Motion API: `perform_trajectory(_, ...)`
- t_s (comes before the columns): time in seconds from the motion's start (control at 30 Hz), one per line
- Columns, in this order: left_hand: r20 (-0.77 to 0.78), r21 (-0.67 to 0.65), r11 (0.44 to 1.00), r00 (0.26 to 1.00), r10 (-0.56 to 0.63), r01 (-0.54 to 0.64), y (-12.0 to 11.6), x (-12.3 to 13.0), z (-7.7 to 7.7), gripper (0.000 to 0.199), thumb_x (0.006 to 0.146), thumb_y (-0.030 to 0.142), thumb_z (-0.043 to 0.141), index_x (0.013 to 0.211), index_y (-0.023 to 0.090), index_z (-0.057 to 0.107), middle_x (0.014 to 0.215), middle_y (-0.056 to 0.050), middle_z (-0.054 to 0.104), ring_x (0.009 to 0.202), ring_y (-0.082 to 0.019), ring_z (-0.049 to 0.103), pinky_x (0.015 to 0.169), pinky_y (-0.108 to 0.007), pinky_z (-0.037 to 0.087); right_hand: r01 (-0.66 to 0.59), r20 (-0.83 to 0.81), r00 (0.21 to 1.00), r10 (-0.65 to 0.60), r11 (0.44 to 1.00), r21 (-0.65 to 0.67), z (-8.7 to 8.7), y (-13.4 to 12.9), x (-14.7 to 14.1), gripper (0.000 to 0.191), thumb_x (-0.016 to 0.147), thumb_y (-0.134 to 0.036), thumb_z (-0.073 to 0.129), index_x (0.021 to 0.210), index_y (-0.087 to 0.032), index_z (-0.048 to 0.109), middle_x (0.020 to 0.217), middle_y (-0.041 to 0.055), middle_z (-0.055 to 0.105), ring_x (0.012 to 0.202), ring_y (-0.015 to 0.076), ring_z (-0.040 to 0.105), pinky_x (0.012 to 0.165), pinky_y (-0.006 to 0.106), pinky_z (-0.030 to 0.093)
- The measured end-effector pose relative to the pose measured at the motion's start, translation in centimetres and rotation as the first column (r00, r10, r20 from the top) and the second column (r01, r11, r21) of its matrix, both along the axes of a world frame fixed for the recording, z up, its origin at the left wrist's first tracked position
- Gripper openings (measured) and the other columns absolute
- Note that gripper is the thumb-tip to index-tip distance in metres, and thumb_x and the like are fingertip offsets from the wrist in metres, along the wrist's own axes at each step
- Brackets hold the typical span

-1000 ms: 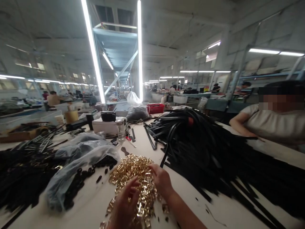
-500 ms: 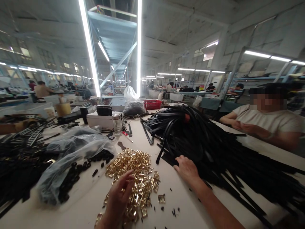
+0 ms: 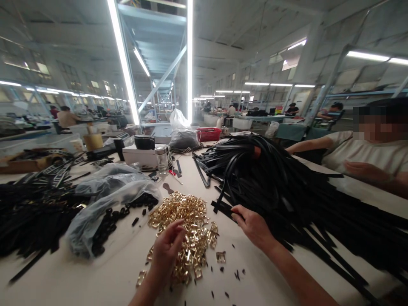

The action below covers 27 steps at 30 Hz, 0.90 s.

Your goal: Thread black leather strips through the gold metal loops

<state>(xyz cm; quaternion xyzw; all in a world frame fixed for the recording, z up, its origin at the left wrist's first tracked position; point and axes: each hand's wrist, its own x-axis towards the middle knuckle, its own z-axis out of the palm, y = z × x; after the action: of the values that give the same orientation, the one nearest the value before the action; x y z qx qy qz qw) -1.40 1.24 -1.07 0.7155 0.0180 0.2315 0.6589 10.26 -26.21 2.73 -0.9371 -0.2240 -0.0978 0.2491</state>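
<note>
Landmark: heap of small gold metal buckles (image 3: 188, 225), loose on the pale flat tabletop (image 3: 108, 280). Right hand (image 3: 253, 223) is right of the heap, thumb and fingers pinching 1 flat black strap (image 3: 225, 208) near its end. Held there, probably, because the end juts out toward the heap and gives a free edge to grab; the rest looks harder to single out. Left hand (image 3: 164, 253) is at the heap's near left side, palm turned inward, fingers curled with tips close together; can't tell if they pinch a buckle. Position likely keeps buckles within fingertip reach.

Large bundle of long black straps (image 3: 287, 191) lies right of the heap, orange-red band (image 3: 256, 152) around it, likely to hold the lengths together. Clear crumpled plastic bag (image 3: 81, 229) is left of the heap, small black pieces (image 3: 105, 227) spilling by its mouth, apparently opened for easy picking. 1 stray gold buckle (image 3: 221, 257) sits just right of the heap. Lidded clear bottle (image 3: 162, 163) stands beyond it, upright, probably out of the hands' way. Seated person (image 3: 369, 159) is far right of the heap.
</note>
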Motion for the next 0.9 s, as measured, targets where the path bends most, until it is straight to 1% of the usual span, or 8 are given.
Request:
perform_trajectory(0.13,-0.031,-0.056,0.998,0.999,-0.022,0.021,-0.2,0.2,0.1,0.037,0.08,0.039,0.069,0.11,0.019,0.066,0.076,-0.001,0.065,0.059,-0.012,0.054,0.052,-0.021,0.045,0.021,-0.027,0.999,-0.02,0.999,0.049,-0.6,0.8,0.9,0.02,0.087,-0.038,0.05,0.096,-0.025,0.063,0.094,0.0027,0.071,0.087,0.0232,0.066,0.076,0.031,0.046)
perform_trajectory(0.33,-0.036,-0.106,0.994,0.999,-0.019,0.016,-0.2,0.4,0.0,0.04,0.077,0.044,0.072,0.108,0.02,0.069,0.079,-0.003,0.068,0.061,-0.013,0.058,0.053,-0.021,0.048,0.037,-0.007,0.999,-0.037,0.996,0.083,-1.9,0.8,3.3,0.033,0.09,-0.041,0.042,0.096,-0.023,0.068,0.099,0.0046,0.069,0.091,0.0223,0.065,0.081,0.031,0.047)
perform_trajectory(0.53,-0.05,0.011,1.0,0.998,-0.024,0.025,-0.1,0.3,0.0,0.035,0.079,0.046,0.068,0.101,0.019,0.072,0.082,-0.006,0.073,0.07,-0.019,0.065,0.064,-0.027,0.055,0.011,-0.034,0.999,-0.01,0.999,0.048,-2.2,0.8,3.3,0.036,0.089,-0.03,0.039,0.104,-0.022,0.071,0.097,0.0046,0.067,0.09,0.0204,0.065,0.079,0.029,0.047)
perform_trajectory(0.63,-0.054,0.068,0.998,0.998,-0.009,0.013,-0.1,0.3,-0.2,0.033,0.08,0.046,0.067,0.099,0.019,0.072,0.084,-0.006,0.074,0.071,-0.02,0.066,0.067,-0.029,0.056,-0.029,-0.058,0.998,0.028,0.999,-0.015,-1.7,0.5,3.0,0.034,0.089,-0.028,0.044,0.108,-0.026,0.071,0.094,0.0029,0.066,0.089,0.02,0.064,0.077,0.028,0.046)
perform_trajectory(0.73,-0.067,0.069,0.997,0.998,-0.013,0.018,-0.3,0.3,-0.2,0.031,0.079,0.045,0.068,0.097,0.02,0.073,0.087,-0.007,0.074,0.073,-0.021,0.067,0.068,-0.029,0.056,-0.016,-0.083,0.997,0.008,0.996,-0.088,-0.5,0.3,3.0,0.031,0.089,-0.03,0.047,0.108,-0.026,0.071,0.093,0.0039,0.066,0.09,0.0218,0.064,0.074,0.028,0.045)
perform_trajectory(0.8,-0.081,0.007,0.999,0.996,-0.033,0.034,-0.4,0.2,-0.1,0.031,0.078,0.045,0.069,0.096,0.02,0.073,0.086,-0.006,0.074,0.072,-0.02,0.066,0.068,-0.029,0.056,0.0,-0.097,0.995,-0.009,0.996,-0.092,0.5,0.5,2.9,0.03,0.092,-0.031,0.045,0.107,-0.023,0.07,0.091,0.005,0.067,0.087,0.0227,0.065,0.072,0.029,0.044)
perform_trajectory(0.87,-0.113,-0.084,0.995,0.992,-0.055,0.046,-0.4,0.2,0.2,0.034,0.077,0.046,0.07,0.098,0.019,0.071,0.082,-0.005,0.073,0.069,-0.018,0.065,0.065,-0.028,0.055,-0.021,-0.125,0.992,0.011,0.997,-0.08,1.7,1.1,2.5,0.032,0.096,-0.033,0.039,0.099,-0.021,0.069,0.08,0.0036,0.068,0.076,0.0208,0.065,0.067,0.028,0.043)
perform_trajectory(0.9,-0.13,-0.125,0.991,0.989,-0.067,0.051,-0.4,0.2,0.4,0.036,0.077,0.046,0.071,0.1,0.018,0.07,0.082,-0.005,0.072,0.068,-0.018,0.065,0.063,-0.027,0.054,-0.063,-0.152,0.987,0.053,0.996,-0.066,2.3,1.7,2.2,0.034,0.097,-0.035,0.036,0.093,-0.021,0.067,0.072,0.0016,0.067,0.069,0.0188,0.064,0.064,0.027,0.042)
